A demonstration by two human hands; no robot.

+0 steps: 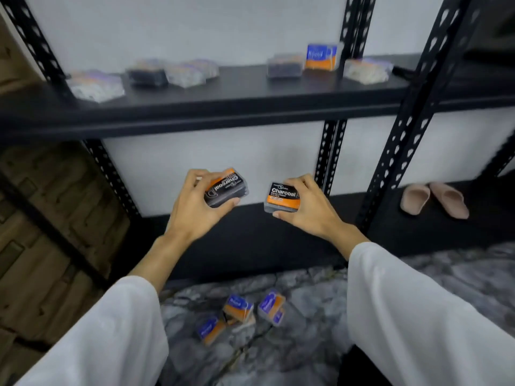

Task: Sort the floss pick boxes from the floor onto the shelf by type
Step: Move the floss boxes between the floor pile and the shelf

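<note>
In front of the lower shelf, both hands were raised, each with a Charcoal floss pick box. The left hand gripped its box with fingers curled over the far edge and thumb under the near edge — the box was tilted, label turned sideways, long axis running up to the right. The right hand pinched the second Charcoal box the same way, label upright and facing the person, long axis roughly level. The two boxes sat near each other, apart, not touching.

The upper shelf lay above and beyond both hands. It carried blurred packs, with two dark boxes among them — one left of centre, one right of centre beside a standing blue-orange box. My guess: the Charcoal boxes belong by a dark one; the left hand was nearer the left one, the right hand nearer the right one, and both needed an up-and-forward reach.

On the floor below, between the sleeves, a few blue-orange boxes lay in a loose heap, unsorted.
</note>
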